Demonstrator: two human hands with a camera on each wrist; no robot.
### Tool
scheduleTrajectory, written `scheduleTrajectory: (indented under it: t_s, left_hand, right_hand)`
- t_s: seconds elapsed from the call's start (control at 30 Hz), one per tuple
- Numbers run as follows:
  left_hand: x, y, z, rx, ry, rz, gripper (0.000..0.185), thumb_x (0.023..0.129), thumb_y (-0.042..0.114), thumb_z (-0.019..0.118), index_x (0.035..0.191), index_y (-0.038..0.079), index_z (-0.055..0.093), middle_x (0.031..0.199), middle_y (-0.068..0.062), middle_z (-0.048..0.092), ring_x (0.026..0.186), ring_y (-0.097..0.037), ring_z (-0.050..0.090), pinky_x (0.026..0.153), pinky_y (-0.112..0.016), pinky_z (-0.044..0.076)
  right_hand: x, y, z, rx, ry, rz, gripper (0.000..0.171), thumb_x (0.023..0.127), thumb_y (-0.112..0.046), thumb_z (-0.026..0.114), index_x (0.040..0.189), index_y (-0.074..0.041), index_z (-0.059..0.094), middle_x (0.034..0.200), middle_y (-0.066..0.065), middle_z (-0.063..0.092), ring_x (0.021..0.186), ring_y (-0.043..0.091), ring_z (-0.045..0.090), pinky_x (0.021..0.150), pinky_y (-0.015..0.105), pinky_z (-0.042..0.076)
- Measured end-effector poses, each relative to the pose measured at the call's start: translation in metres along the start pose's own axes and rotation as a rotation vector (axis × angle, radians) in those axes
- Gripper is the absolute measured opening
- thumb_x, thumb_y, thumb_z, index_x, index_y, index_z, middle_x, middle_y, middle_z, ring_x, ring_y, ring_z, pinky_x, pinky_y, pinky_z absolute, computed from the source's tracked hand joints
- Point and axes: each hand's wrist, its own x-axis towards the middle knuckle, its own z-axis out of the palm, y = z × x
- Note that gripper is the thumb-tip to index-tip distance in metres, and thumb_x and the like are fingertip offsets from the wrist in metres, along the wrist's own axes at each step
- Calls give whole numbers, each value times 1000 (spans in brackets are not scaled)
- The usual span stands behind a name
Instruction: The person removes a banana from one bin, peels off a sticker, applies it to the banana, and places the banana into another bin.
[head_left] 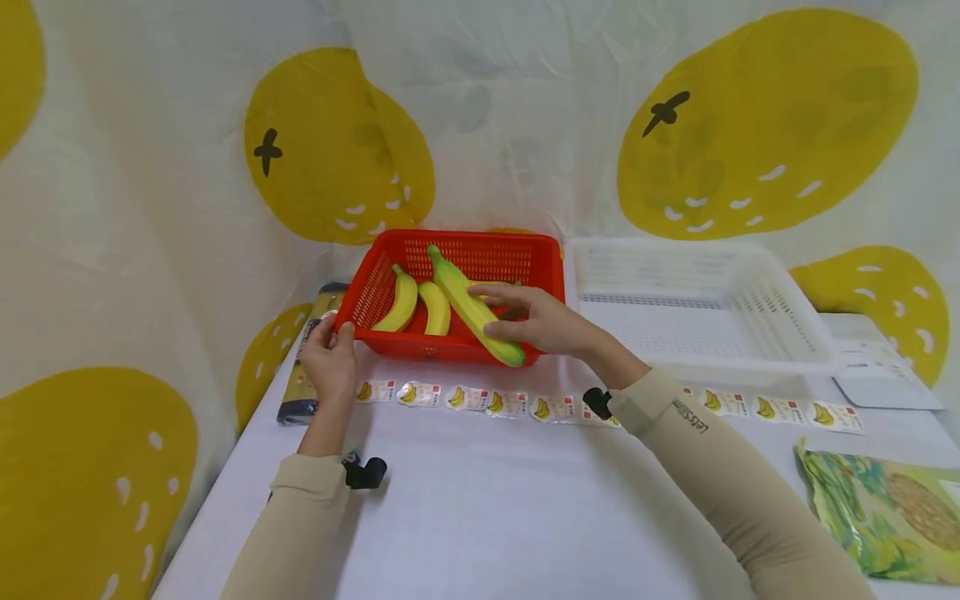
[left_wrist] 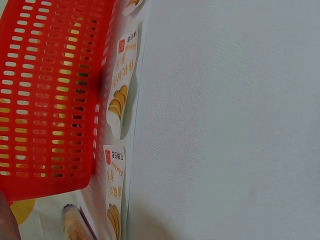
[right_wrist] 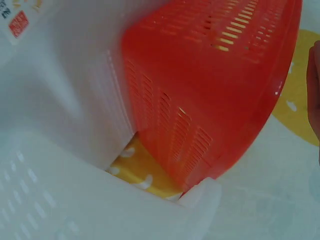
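Note:
A red slotted basket (head_left: 427, 343) stands on the white table, towards the back. In it lie two yellow bananas (head_left: 403, 302) and a longer green-tipped banana (head_left: 459, 292), which leans over the near right rim. My right hand (head_left: 525, 321) grips this long banana near its lower end, fingers over it and thumb under. At the basket's near left corner my left hand (head_left: 333, 346) holds the rim. The left wrist view shows the basket's wall (left_wrist: 50, 100) close up. The right wrist view shows the red basket (right_wrist: 210, 90) from outside.
A white slotted basket (head_left: 705, 308) sits right beside the red one. A strip of banana stickers (head_left: 517, 405) runs across the table in front of both. A dark packet (head_left: 303, 375) lies at the left edge, a green printed bag (head_left: 885, 508) at the near right, and white sheets (head_left: 885, 383) behind it.

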Motion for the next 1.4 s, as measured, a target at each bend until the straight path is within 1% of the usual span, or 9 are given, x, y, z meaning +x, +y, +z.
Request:
scheduleTrajectory:
  t_s: [0.2,0.37,0.47,0.53,0.63,0.73,0.9,1.17,1.4]
  left_hand:
    - [0,-3,0,6,-2,10,41,102,17,61,142,6,59,137,-13,64,110,-18,59,106,-37,53]
    - [2,-4,1,5,-1,23,42,102,18,62,143,6,58,137,-14,64,107,-17,57,106,-36,53]
    - [2,-3,1,-1,6,34,42,102,17,63,142,5,59,136,-14,64,106,-15,57,102,-28,54]
    - [2,-3,2,-8,11,46,41,101,15,63,141,3,60,133,-16,65,102,-14,56,95,-19,54]
    - [3,-3,2,-22,18,68,39,101,13,63,139,1,61,129,-18,65,97,-13,53,82,-9,50]
    - [3,-4,2,-24,17,76,39,101,13,62,138,1,61,129,-18,65,95,-12,53,77,-6,48]
    - [1,-6,1,-15,15,72,40,102,14,62,140,3,60,131,-16,65,96,-12,54,77,-6,48]
    - [2,-8,1,-55,17,85,39,101,12,62,138,1,61,130,-18,65,96,-11,53,79,-5,47]
    - [1,-8,1,-44,12,78,40,102,14,61,141,3,60,132,-16,64,97,-10,52,83,-8,48]
  right_hand:
    - [-20,5,13,-7,-40,-8,60,97,-25,70,152,-31,48,145,5,58,123,26,59,92,33,56]
    - [-36,11,24,18,-81,15,59,97,-23,70,151,-32,49,140,4,59,114,27,62,89,34,58]
    - [-46,15,29,27,-82,16,58,96,-21,70,150,-31,51,136,6,60,110,27,62,85,34,58]
    - [-53,17,31,43,-86,16,58,96,-19,70,150,-30,51,134,7,60,110,28,62,84,34,59]
    - [-62,21,36,61,-105,2,58,96,-19,70,151,-27,51,138,8,57,115,28,61,87,34,59]
    - [-69,26,42,58,-125,-11,58,97,-21,70,151,-25,50,141,8,55,121,28,60,92,33,57]
    - [-82,35,49,28,-133,-3,59,96,-26,71,151,-26,50,142,6,58,121,27,62,91,29,57]
    - [-103,48,58,90,-157,19,58,97,-25,71,151,-20,51,147,7,57,120,28,64,93,24,56]
    - [-121,58,63,50,-188,56,56,97,-29,70,150,-23,52,146,8,57,118,25,65,93,23,56]
